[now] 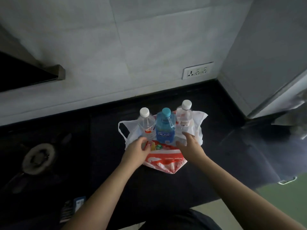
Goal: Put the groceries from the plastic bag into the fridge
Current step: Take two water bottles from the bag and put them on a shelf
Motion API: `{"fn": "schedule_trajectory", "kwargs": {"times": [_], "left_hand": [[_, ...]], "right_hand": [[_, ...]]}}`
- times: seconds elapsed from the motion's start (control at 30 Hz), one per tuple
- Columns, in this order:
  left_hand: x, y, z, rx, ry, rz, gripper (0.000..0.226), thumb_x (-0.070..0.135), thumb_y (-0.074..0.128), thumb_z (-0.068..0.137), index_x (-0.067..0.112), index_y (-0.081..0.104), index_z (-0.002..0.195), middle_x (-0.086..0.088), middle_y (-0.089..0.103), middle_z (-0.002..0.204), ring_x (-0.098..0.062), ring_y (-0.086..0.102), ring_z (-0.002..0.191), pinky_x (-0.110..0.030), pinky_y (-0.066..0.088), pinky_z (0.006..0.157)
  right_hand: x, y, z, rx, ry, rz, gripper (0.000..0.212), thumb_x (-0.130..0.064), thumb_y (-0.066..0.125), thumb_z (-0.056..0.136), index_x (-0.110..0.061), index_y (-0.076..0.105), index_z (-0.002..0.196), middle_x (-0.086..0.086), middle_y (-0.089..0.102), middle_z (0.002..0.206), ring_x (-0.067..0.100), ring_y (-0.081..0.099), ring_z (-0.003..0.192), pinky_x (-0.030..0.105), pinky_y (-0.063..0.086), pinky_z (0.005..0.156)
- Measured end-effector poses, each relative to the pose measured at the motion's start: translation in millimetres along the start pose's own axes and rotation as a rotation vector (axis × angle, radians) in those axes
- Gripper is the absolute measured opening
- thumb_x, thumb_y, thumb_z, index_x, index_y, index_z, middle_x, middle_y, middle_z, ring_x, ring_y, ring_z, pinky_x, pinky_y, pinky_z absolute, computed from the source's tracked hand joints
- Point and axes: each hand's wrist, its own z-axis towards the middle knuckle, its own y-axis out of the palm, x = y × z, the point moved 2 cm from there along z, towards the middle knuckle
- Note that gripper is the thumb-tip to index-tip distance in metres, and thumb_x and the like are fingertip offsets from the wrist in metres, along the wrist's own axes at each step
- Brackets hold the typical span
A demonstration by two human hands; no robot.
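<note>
A white and red plastic bag (166, 161) lies open on the black counter (103, 130). Three bottles stand upright in it: a clear one with a white cap (146, 125) on the left, a blue one with a teal cap (165, 128) in the middle, and a clear one with a white cap (184, 117) on the right. Small colourful packets (156, 146) lie in front of them. My left hand (136, 151) rests on the bag's near left side with loosely bent fingers. My right hand (191, 145) reaches toward the base of the right bottle, fingers spread.
The grey fridge (265, 55) stands at the right, its door (285, 103) partly in view. A gas burner (39, 158) sits on the counter's left. A wall socket (197, 72) is behind the bag. A dark range hood (29, 73) hangs at the upper left.
</note>
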Motion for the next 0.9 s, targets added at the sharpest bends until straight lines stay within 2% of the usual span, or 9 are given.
{"fn": "schedule_trajectory", "kwargs": {"times": [0.1,0.23,0.37,0.43,0.53,0.67,0.73,0.83,0.9], "left_hand": [[-9.0,8.7,21.4,-0.031,-0.21,-0.205,0.037,0.038,0.061,0.092,0.023,0.057,0.125,0.008,0.065,0.119,-0.007,0.061,0.1,-0.03,0.051,0.087],[-6.3,14.2,40.2,0.011,-0.241,-0.317,0.045,0.037,0.068,0.087,0.023,0.05,0.125,0.014,0.06,0.112,-0.008,0.059,0.101,-0.027,0.048,0.082],[-2.3,18.5,54.7,0.082,-0.212,-0.352,0.05,0.034,0.077,0.08,0.028,0.052,0.122,0.014,0.064,0.108,-0.006,0.062,0.104,-0.022,0.046,0.077],[-1.6,19.2,58.1,0.166,-0.211,-0.39,0.064,0.03,0.081,0.075,0.027,0.048,0.13,0.014,0.062,0.116,-0.004,0.058,0.106,-0.026,0.045,0.085],[2.6,21.6,62.1,0.219,-0.197,-0.402,0.069,0.025,0.084,0.073,0.025,0.046,0.13,0.014,0.059,0.113,-0.005,0.055,0.105,-0.028,0.044,0.089],[3.0,26.9,69.4,0.209,-0.188,-0.425,0.072,0.025,0.085,0.071,0.025,0.043,0.13,0.01,0.06,0.116,-0.008,0.056,0.106,-0.029,0.045,0.09],[4.4,28.0,71.5,0.198,-0.184,-0.431,0.066,0.026,0.085,0.072,0.029,0.044,0.124,0.011,0.059,0.113,-0.006,0.055,0.101,-0.027,0.044,0.086],[6.2,28.0,71.9,0.21,-0.191,-0.454,0.055,0.029,0.083,0.073,0.036,0.044,0.111,0.014,0.06,0.101,-0.005,0.057,0.094,-0.021,0.041,0.076],[3.7,30.4,71.5,0.231,-0.199,-0.451,0.051,0.03,0.083,0.073,0.035,0.046,0.108,0.012,0.062,0.1,-0.007,0.059,0.093,-0.023,0.044,0.077]], "right_hand": [[5.0,-0.6,23.4,0.039,0.077,0.121,0.062,-0.028,0.052,0.096,-0.018,0.026,0.151,0.007,0.043,0.147,0.014,0.049,0.087,0.017,0.041,0.055],[7.8,-3.0,46.4,0.1,0.153,0.24,0.058,-0.023,0.058,0.092,-0.02,0.034,0.144,0.005,0.059,0.127,0.016,0.057,0.089,0.031,0.051,0.07],[10.5,-1.7,61.7,0.102,0.168,0.269,0.073,-0.032,0.069,0.08,-0.025,0.034,0.143,0.002,0.061,0.122,0.023,0.063,0.102,0.043,0.056,0.083],[10.4,-0.4,71.0,0.105,0.169,0.297,0.081,-0.037,0.074,0.068,-0.031,0.036,0.139,-0.002,0.063,0.114,0.02,0.065,0.097,0.044,0.058,0.08],[7.8,1.9,81.1,0.159,0.175,0.328,0.074,-0.033,0.076,0.067,-0.04,0.038,0.131,-0.008,0.063,0.105,0.015,0.066,0.091,0.043,0.058,0.076],[2.7,0.9,84.5,0.264,0.135,0.336,0.064,-0.032,0.079,0.071,-0.037,0.045,0.126,-0.012,0.06,0.109,0.012,0.059,0.098,0.037,0.05,0.088],[3.1,0.0,87.6,0.252,0.124,0.325,0.058,-0.028,0.078,0.074,-0.037,0.045,0.122,-0.015,0.057,0.105,0.009,0.056,0.099,0.031,0.044,0.089],[8.5,1.4,89.1,0.245,0.077,0.323,0.064,-0.03,0.081,0.07,-0.035,0.047,0.124,-0.011,0.063,0.105,0.016,0.063,0.099,0.039,0.053,0.082],[12.2,2.0,87.7,0.261,0.055,0.306,0.065,-0.033,0.08,0.071,-0.035,0.046,0.125,-0.01,0.064,0.105,0.016,0.063,0.096,0.038,0.053,0.078]]}}
